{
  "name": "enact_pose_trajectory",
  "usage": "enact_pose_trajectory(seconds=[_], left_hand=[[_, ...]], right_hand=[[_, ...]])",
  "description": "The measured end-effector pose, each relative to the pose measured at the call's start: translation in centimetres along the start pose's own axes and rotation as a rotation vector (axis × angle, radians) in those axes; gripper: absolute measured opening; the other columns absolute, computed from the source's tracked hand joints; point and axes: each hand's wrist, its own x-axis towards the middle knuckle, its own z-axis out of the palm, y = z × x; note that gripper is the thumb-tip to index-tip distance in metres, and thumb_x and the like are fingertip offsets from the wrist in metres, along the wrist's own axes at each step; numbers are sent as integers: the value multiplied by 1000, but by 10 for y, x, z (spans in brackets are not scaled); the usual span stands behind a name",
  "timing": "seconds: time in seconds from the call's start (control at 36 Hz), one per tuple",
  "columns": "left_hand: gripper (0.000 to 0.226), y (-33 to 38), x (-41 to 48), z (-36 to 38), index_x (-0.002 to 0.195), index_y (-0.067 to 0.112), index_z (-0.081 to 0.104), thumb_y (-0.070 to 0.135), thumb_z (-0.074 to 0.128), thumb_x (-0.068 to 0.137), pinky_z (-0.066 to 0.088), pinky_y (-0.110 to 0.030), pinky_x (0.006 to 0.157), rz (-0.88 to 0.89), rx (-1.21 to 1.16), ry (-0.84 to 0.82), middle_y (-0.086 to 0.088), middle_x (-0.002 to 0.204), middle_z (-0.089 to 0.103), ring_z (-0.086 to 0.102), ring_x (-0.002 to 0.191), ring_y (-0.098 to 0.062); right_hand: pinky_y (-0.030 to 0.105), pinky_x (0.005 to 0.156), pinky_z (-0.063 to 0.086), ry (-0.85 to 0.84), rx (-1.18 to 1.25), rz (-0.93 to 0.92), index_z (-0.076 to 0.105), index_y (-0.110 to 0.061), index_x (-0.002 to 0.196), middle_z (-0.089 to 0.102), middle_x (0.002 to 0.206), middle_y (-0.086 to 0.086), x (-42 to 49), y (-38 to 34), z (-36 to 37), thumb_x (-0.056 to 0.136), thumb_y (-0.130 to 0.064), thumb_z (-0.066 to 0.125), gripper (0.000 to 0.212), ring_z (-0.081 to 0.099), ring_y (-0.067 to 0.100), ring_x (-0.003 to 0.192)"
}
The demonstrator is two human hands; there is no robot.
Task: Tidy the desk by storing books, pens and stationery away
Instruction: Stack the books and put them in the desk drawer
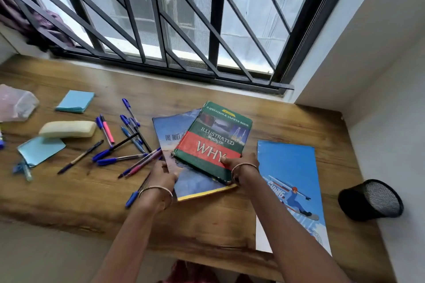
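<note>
On desk, both grips hold bks.

- Window grille: black metal bars, upright and diagonal, span the upper frame. We note a fine screen behind them.
- Cloth: purple-grey, bunched against the bars at upper left.
- Outer wall: pale blockwork, seen through the bars at upper centre.
- White wall: plain, fills the right side of the frame.
- Plastic bag: clear, crumpled, at the left edge. We cannot tell its contents.
- Red fabric: at the bottom edge, centre. We cannot identify it.
</note>
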Motion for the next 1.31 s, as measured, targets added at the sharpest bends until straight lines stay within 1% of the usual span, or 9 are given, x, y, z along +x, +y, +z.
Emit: enact_pose_trajectory(seconds=[0.11,0.22,0.39,0.61,0.72,0.86,1.0,1.17,1.31], left_hand=[[33,8,-4,-16,93,23,56,16,64,61,51,-54,92,56,42,-24,-7,98,69,65,96,-31],[31,42,-32,-39,85,21,57,-9,63,81,48,-52,98,98,13,4,-11,96,68,63,101,-34],[30,53,-46,-79,89,17,59,-12,59,81,50,-41,88,148,98,75,-15,99,68,62,92,-29],[26,44,-66,-110,88,22,60,-3,65,84,48,-53,97,212,73,168,-9,95,69,64,96,-32],[28,49,-75,-118,90,22,62,-5,62,85,48,-50,98,308,3,177,-8,99,70,65,101,-31],[31,61,-84,-92,89,23,60,-7,58,88,53,-37,84,309,-147,33,-7,95,70,64,84,-22],[33,47,-89,-32,91,17,58,-15,50,89,54,-21,50,165,-256,-199,1,77,71,66,70,-17],[27,12,-99,54,95,16,56,-11,51,91,46,-18,40,-23,-207,-496,0,65,67,60,45,-9],[25,-5,-106,112,102,15,63,-5,62,87,54,-27,56,-34,-154,-570,-3,78,72,66,62,-16]], right_hand=[[42,69,60,-165,249,60,66,-9,95,73,92,9,12,4,-2,18,-41,97,89,71,27,77],[27,45,52,-326,426,163,62,-2,100,69,93,12,-9,-17,-20,68,-2,85,40,65,20,70],[24,35,49,-444,501,245,60,1,90,69,65,10,-14,-21,-34,81,2,72,15,65,15,42],[39,52,60,-330,483,199,62,3,103,73,95,21,-3,-12,-29,72,6,79,36,73,29,79],[52,68,60,-181,332,84,68,1,82,74,89,19,14,9,-13,56,-9,91,36,73,33,79],[31,68,46,30,-180,-224,66,-7,95,69,93,13,-33,0,-24,70,-47,79,49,66,30,90],[35,67,49,-285,363,-248,70,-15,92,70,85,10,-71,19,-64,78,-81,40,75,64,25,72],[39,74,50,-91,353,-366,65,-13,87,70,84,6,-66,94,-125,93,-46,55,35,64,24,79],[45,78,57,23,373,-276,69,-18,101,76,92,9,-54,148,-164,93,-14,62,11,71,28,85]])
